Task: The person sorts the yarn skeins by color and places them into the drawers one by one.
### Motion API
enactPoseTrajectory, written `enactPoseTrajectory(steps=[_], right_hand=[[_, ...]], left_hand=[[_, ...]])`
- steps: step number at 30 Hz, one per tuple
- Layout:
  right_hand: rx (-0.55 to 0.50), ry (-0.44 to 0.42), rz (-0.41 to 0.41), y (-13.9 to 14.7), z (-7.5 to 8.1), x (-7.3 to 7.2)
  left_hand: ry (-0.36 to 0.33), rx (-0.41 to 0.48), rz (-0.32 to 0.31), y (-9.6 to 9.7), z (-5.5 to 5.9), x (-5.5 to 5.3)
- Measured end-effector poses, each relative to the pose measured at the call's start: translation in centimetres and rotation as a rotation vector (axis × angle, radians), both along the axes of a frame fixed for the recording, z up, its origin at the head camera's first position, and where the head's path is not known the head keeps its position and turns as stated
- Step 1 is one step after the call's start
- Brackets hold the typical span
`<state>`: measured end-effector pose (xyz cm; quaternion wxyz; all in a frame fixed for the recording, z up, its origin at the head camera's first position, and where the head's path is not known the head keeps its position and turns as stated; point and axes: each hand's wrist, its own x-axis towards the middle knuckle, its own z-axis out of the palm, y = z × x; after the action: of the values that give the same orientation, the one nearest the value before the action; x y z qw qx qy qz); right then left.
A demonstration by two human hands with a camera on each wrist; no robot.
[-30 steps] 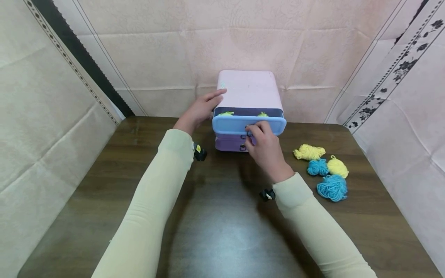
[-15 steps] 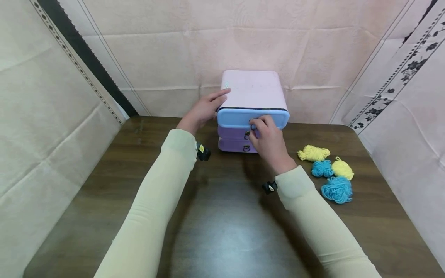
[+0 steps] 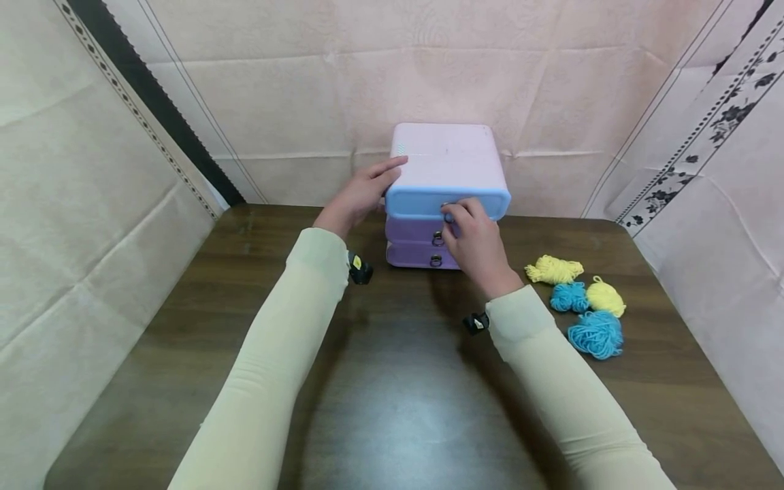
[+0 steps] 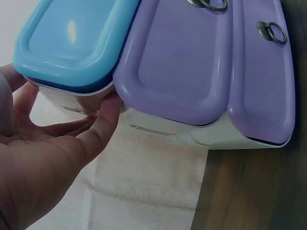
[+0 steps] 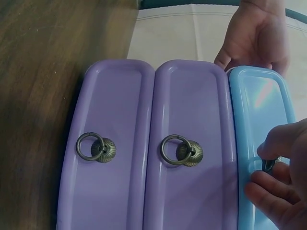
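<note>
A small drawer cabinet (image 3: 450,155) with a pale pink top stands at the back of the table. Its top drawer (image 3: 413,202) has a light blue front that sits against the cabinet body; two purple drawers (image 5: 188,110) lie below, each with a bronze ring pull (image 5: 175,149). My right hand (image 3: 480,248) pinches the ring pull (image 5: 268,165) of the blue drawer, mostly hidden by the fingers. The left hand (image 3: 358,194) rests against the cabinet's upper left edge, fingers fairly straight, some on the top and others along the side (image 4: 103,120).
To the right on the dark wood table (image 3: 392,381) lie yellow yarn bundles (image 3: 554,269) and blue yarn bundles (image 3: 595,335), close together. Pale cloth (image 3: 453,68) hangs behind the cabinet and along both sides.
The blue drawer has slid back into the cabinet, pushed by the right hand on its pull. Green yarn seen inside earlier is now hidden. The left hand stays at the cabinet's side.
</note>
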<state>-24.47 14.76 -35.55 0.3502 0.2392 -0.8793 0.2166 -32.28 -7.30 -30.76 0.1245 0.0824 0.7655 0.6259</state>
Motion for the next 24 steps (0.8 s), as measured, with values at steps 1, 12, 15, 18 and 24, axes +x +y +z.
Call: enactPoseTrajectory(steps=[1,12,15,18,24], right_hand=[[0.001,-0.004,-0.005,0.00,-0.02,-0.03],[0.003,-0.050,-0.015,-0.05,-0.10,-0.38],[-0.001,-0.061,-0.016,-0.08,-0.08,-0.40],[-0.004,-0.065,-0.017,-0.13,-0.10,-0.37],[-0.008,-0.070,-0.024,-0.15,-0.17,-0.20]], left_hand=[[0.001,-0.003,-0.006,0.00,-0.01,0.02],[0.006,0.000,-0.039,-0.21,-0.08,0.09],[0.015,-0.011,-0.052,-0.29,-0.08,0.18],[0.013,-0.015,-0.057,-0.29,-0.12,0.15],[-0.004,-0.001,-0.084,-0.21,-0.25,-0.10]])
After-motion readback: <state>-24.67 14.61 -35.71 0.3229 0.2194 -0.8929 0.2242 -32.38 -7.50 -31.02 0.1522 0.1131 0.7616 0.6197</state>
